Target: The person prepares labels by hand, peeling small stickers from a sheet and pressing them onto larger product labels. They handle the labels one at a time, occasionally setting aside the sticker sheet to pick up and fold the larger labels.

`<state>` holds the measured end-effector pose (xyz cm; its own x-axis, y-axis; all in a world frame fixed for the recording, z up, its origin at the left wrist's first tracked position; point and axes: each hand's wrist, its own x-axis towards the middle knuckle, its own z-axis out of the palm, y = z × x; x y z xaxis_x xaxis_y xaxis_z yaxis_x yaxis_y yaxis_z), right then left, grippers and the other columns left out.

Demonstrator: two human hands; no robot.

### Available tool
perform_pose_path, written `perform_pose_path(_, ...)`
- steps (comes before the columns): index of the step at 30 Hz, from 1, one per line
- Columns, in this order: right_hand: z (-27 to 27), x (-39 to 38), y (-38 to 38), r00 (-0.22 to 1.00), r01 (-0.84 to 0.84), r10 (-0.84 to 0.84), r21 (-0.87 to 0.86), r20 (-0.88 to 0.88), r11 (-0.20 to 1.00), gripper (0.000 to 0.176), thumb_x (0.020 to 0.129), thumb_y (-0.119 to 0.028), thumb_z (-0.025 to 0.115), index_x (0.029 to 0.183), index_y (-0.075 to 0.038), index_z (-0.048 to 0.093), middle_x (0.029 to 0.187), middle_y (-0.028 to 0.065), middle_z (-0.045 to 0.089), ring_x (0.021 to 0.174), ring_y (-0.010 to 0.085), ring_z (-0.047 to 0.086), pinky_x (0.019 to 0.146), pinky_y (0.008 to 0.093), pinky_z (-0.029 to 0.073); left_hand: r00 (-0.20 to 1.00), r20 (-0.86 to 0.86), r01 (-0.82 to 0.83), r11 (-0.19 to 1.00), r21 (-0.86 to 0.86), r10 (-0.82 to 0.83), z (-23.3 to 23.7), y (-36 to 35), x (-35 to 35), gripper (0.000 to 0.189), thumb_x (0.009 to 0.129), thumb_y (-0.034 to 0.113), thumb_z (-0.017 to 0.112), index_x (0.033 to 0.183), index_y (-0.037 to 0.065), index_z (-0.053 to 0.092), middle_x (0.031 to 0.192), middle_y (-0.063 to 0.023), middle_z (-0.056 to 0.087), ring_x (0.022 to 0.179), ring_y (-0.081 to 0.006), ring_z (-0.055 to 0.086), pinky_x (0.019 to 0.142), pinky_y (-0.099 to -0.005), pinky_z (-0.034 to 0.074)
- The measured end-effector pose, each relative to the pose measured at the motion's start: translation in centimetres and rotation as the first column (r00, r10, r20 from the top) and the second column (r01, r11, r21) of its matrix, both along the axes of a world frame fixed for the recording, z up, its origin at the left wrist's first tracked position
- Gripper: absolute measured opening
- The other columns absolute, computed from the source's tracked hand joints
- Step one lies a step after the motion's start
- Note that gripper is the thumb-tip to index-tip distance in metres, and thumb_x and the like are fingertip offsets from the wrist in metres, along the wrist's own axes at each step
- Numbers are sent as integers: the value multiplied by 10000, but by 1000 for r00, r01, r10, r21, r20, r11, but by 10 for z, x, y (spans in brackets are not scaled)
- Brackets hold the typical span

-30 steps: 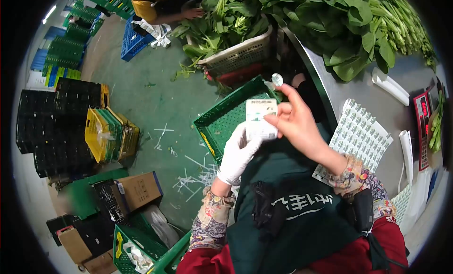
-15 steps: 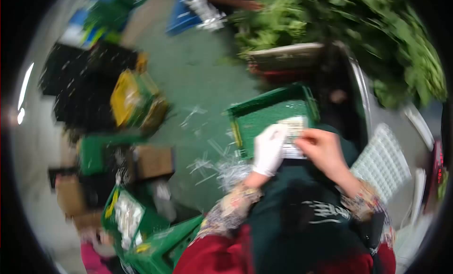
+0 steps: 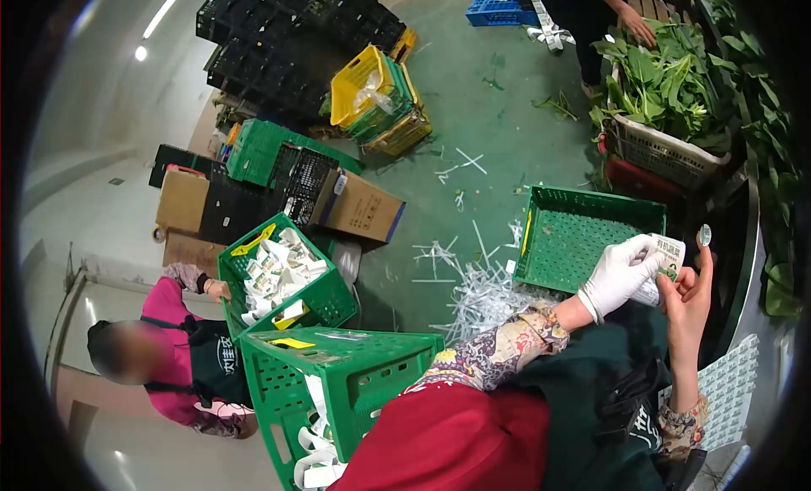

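Note:
My left hand (image 3: 619, 276), in a white glove, grips a small printed packet (image 3: 665, 259) at the right of the view. My bare right hand (image 3: 686, 303) is raised beside it, touching the packet's lower edge, with a small round sticker (image 3: 704, 235) stuck on the tip of its forefinger. Both hands hover just right of an empty green crate (image 3: 583, 231) on the floor. A sheet of stickers (image 3: 728, 391) lies on the table below my right forearm.
A basket of leafy greens (image 3: 663, 90) stands at the top right, another person's hand (image 3: 635, 21) reaching into it. A person in pink (image 3: 173, 347) works at the lower left by green crates (image 3: 283, 275) of packets. Cardboard boxes (image 3: 359, 208), black and yellow crates and white strips (image 3: 477, 292) litter the green floor.
The camera has swung left and down, bringing the left-side crates and the person in pink into view. My hands stay together on the packet; the sticker is again on my raised forefinger.

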<state>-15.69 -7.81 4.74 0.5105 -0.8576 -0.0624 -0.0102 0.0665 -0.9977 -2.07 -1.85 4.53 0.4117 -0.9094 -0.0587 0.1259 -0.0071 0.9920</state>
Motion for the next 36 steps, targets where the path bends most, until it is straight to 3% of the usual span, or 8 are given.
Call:
perform_pose_path(1,0,3,0,997,52,-53,16,51,999,688,811,37,585,1397,-48,234,804,22,560,677,32,510,555,163,396,971,205,80,977,200,-122,7,2,6,259,877,184,572,1028,-26,587,881,-39,646,761,-65,556,690,-246,473)
perform_pose_path(4,23,10,-8,977,150,-163,102,134,983,607,824,23,574,1354,-42,286,832,35,579,698,43,535,558,159,398,953,72,291,956,40,-293,5,4,7,287,884,211,572,1053,-20,594,904,-38,647,799,-87,574,731,-255,477)
perform_pose_path(6,23,0,-18,985,131,-139,80,101,988,532,820,11,584,1292,-28,341,842,42,589,707,53,550,544,163,408,919,-67,392,879,270,-389,1,9,8,293,886,220,570,1058,-15,606,926,-45,645,825,-92,580,741,-254,474)
perform_pose_path(10,4,-10,-26,986,146,-151,76,71,986,279,859,-94,592,1107,-11,496,810,44,603,652,57,561,456,182,402,973,174,122,976,183,-154,-25,13,15,246,894,180,555,999,-32,619,889,-69,651,783,-101,588,693,-251,479)
perform_pose_path(12,6,-16,-18,999,-38,36,293,14,955,185,891,-183,575,953,-8,568,721,27,597,568,59,553,423,186,391,997,-75,16,976,219,0,-27,8,13,240,894,179,555,964,-38,630,853,-74,651,755,-92,585,677,-243,474)
perform_pose_path(17,14,-4,9,962,-203,255,376,-93,904,252,884,-241,582,830,4,614,642,17,610,522,49,549,441,189,400,999,30,-19,982,188,14,-16,8,13,267,918,197,532,1002,-39,624,871,-50,646,766,-87,585,684,-238,474)
perform_pose_path(30,8,-7,20,955,-180,143,-126,-258,975,218,849,-194,606,758,4,606,578,101,605,512,187,606,480,297,458,984,152,-103,993,61,93,-17,16,1,231,918,143,527,996,-50,626,874,-44,650,777,-76,567,693,-228,463)
perform_pose_path(36,7,-11,14,709,-363,-73,-451,-702,815,420,807,-418,607,666,-23,586,572,130,596,541,310,608,472,413,464,999,6,-50,996,79,49,-11,16,-7,216,912,121,534,1010,-45,630,891,-53,653,787,-83,588,699,-225,479)
